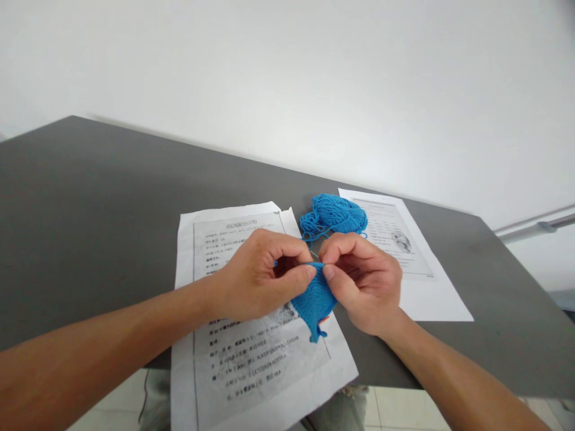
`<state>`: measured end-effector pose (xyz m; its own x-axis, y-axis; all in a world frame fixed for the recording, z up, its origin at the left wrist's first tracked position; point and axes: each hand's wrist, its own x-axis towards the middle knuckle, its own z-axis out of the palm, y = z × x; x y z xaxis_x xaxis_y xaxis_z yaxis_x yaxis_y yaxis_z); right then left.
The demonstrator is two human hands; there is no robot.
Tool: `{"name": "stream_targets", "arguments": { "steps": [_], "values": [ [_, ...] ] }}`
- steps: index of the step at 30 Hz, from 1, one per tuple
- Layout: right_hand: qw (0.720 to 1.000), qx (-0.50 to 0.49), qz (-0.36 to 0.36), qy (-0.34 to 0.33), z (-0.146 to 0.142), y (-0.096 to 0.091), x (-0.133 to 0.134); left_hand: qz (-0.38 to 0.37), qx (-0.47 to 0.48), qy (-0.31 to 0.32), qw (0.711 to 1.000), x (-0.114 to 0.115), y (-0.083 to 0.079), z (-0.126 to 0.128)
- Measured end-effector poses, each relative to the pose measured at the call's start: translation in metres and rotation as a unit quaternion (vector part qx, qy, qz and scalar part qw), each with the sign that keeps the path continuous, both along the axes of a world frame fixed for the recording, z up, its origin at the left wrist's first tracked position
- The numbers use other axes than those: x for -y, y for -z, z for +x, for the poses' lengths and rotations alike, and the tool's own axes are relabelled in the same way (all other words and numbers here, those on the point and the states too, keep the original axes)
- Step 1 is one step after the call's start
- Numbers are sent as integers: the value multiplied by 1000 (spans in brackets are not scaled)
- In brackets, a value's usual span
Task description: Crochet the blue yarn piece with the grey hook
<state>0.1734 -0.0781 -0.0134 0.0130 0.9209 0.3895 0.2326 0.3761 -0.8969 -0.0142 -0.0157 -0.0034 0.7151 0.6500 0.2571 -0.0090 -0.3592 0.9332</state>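
Observation:
Both hands meet over the near part of the table, with a small blue crocheted piece (315,299) between them. My left hand (263,275) is closed, thumb and fingers pinching the top edge of the piece. Thumb against fingertips, my right hand (366,278) grips the same edge a little further right. A thin, shiny metal shaft (315,255), perhaps a hook or needle, shows between the fingertips; the rest of it is hidden. The piece hangs down to a narrow tip with a short blue tail, and a bit of orange shows beside it.
A loose skein of blue yarn (339,214) lies just beyond the hands. Under the left hand, a printed sheet (184,359) overhangs the near edge of the grey table (112,197). Another printed sheet (442,299) lies to the right. A white wall (287,90) stands behind.

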Motion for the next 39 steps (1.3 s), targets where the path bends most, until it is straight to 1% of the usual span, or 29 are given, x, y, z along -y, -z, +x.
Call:
{"name": "stream_targets", "arguments": {
  "steps": [7,13,24,32,36,39],
  "values": [
    [999,-28,-31,5,-2,-3,0,1,-6,-4,1000,0,-3,1],
    [999,-31,-30,-7,-2,-3,-1,17,-12,1,1000,0,-2,0],
    [999,-20,-17,-21,1,-1,-1,27,-21,-13,999,-1,0,1],
    [1000,-10,-16,-10,-2,-2,-1,39,-26,-17,999,-1,-1,1],
    [1000,-6,-27,-7,-3,-3,-1,45,-22,-6,999,-1,-1,0],
    [1000,-3,-31,1,-3,-4,-1,36,-24,-1,999,0,-1,0]
  ]
}}
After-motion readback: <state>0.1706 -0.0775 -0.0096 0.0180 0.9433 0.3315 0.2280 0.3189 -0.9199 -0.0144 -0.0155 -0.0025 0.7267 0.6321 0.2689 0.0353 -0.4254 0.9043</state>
